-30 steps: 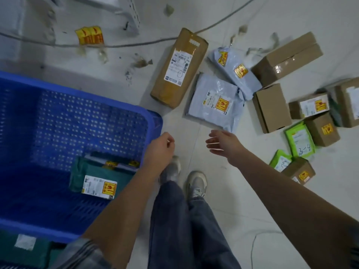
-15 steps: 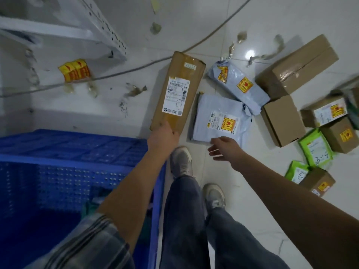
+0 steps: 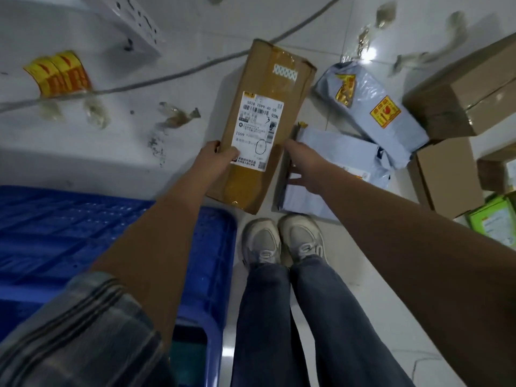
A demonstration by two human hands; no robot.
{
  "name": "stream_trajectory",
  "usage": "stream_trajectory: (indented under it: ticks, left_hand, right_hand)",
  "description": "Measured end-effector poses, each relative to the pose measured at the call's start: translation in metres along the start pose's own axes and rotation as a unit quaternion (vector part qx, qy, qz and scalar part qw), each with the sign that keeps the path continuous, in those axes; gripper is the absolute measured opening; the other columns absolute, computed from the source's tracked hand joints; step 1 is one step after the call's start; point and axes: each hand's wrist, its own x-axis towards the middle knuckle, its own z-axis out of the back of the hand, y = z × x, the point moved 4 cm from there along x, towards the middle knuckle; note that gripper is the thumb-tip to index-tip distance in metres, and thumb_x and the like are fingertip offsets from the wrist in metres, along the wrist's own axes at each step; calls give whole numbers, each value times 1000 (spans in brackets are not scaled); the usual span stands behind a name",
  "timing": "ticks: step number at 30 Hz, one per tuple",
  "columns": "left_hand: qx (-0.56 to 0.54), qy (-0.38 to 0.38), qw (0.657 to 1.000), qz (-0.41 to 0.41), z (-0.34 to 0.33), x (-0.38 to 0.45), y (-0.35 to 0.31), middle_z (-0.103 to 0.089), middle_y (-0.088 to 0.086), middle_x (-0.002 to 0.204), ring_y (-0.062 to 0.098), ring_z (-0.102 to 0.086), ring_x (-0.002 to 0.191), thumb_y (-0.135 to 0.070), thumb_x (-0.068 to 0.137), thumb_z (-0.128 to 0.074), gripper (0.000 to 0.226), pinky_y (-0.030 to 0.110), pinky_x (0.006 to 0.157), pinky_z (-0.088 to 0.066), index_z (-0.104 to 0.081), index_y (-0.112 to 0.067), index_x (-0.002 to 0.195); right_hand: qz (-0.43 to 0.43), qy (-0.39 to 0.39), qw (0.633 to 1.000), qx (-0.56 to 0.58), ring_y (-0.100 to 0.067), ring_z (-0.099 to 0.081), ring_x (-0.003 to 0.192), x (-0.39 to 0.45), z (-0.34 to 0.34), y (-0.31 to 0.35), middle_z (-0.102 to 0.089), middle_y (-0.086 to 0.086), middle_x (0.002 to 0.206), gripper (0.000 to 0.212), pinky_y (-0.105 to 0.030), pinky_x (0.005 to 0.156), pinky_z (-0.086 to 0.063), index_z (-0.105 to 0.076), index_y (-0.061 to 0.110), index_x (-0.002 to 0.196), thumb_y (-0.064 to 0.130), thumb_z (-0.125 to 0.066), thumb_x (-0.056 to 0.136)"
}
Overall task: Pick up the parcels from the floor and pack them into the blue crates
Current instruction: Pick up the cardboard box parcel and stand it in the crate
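Note:
A long brown cardboard parcel (image 3: 268, 107) with a white shipping label lies on the white floor ahead of my feet. My left hand (image 3: 216, 160) grips its near left edge, thumb on the label. My right hand (image 3: 304, 163) presses against its right side, fingers spread over a flat grey mailer bag (image 3: 337, 160) beside it. A second grey mailer bag (image 3: 371, 107) lies further right. The blue crate (image 3: 212, 247) stands at my lower left, its rim under my left forearm; its inside is mostly hidden.
Brown cardboard boxes (image 3: 469, 99) and a smaller box (image 3: 444, 174) crowd the right, with green parcels (image 3: 494, 219) at the right edge. A cable (image 3: 173, 74) runs across the floor. A yellow tape roll (image 3: 58, 74) and scraps lie left. A white metal shelf (image 3: 131, 26) is at top.
I have leaned in closer. My left hand closed on the brown parcel's near edge, and my right hand moved from above the grey mailer to the parcel's right side.

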Motion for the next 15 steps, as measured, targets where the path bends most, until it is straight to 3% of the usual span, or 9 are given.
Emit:
stream_trajectory:
  ticks: [5, 8, 11, 15]
  left_hand:
    - [-62, 7, 998, -1, -10, -6, 3, -51, 3, 139, 19, -53, 119, -38, 90, -55, 61, 37, 101, -43, -35, -19, 144]
    - [-104, -2, 995, -1, -15, -27, 3, -56, 2, 128, 12, -58, 96, -30, 92, -54, 51, 26, 80, -48, -41, -17, 140]
    - [-130, -9, 991, 2, -22, -48, 5, -58, 3, 126, 6, -55, 82, -29, 91, -56, 46, 17, 59, -40, -48, -18, 135]
    - [-225, -29, 973, 37, -26, -78, 13, -63, 7, 122, 7, -59, 82, -29, 87, -63, 46, 18, 66, -47, -54, -12, 128]
  right_hand:
    - [-14, 45, 998, 29, -26, -49, 122, -3, -13, 1, -49, -4, 131, 59, -44, 92, -44, -32, 25, 144, 46, -50, 91]
    - [7, 30, 999, 32, -24, -48, 121, -14, -14, -1, -47, -4, 140, 60, -46, 103, -38, -25, 28, 146, 40, -51, 92]
    - [28, 10, 999, -18, -26, -41, 129, -30, -10, -7, -39, -4, 146, 64, -43, 106, -34, -21, 30, 148, 41, -50, 92]
    - [75, -39, 987, -136, -36, -26, 137, -56, 0, -12, -23, -5, 149, 75, -53, 112, -27, -16, 43, 147, 51, -55, 83]
